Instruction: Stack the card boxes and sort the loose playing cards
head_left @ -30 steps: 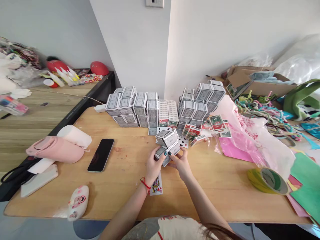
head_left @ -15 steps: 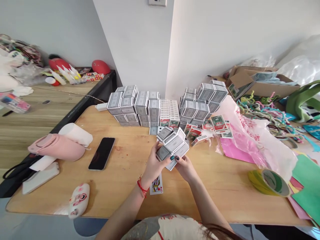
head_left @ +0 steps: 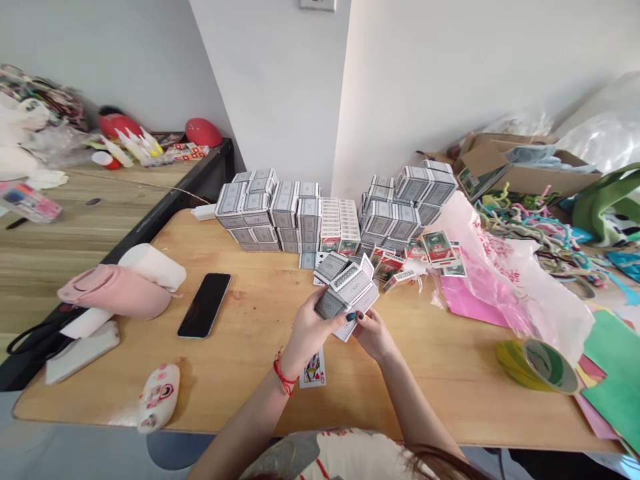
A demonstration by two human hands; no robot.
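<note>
Between my hands is a piece of folded playing cards [head_left: 353, 285] with grey patterned backs, one flap sticking up at its top right. My left hand [head_left: 314, 327] grips its left and lower side, thumb laid across the front. On the lower right edge, my right hand [head_left: 374, 333] pinches it, thumb close to the left thumb. The fingers behind the cards are hidden. A queen of hearts card [head_left: 313, 370] lies face up on the table below my left hand. Just beyond the held piece, a few loose cards [head_left: 307, 260] lie flat, partly covered.
Card-built blocks [head_left: 270, 210] stand along the wall, with another stack [head_left: 395, 213] to the right. Card boxes [head_left: 437, 248], a plastic bag [head_left: 505, 267] and a tape roll [head_left: 537, 365] are at right. A phone [head_left: 205, 305], mouse [head_left: 159, 398] and pink bottle [head_left: 115, 291] lie left.
Both hands keep hold of the folded cards. The thumbs have shifted slightly, and the upright flap at the top right looks narrower and turned a little. The rest is unmoved.
</note>
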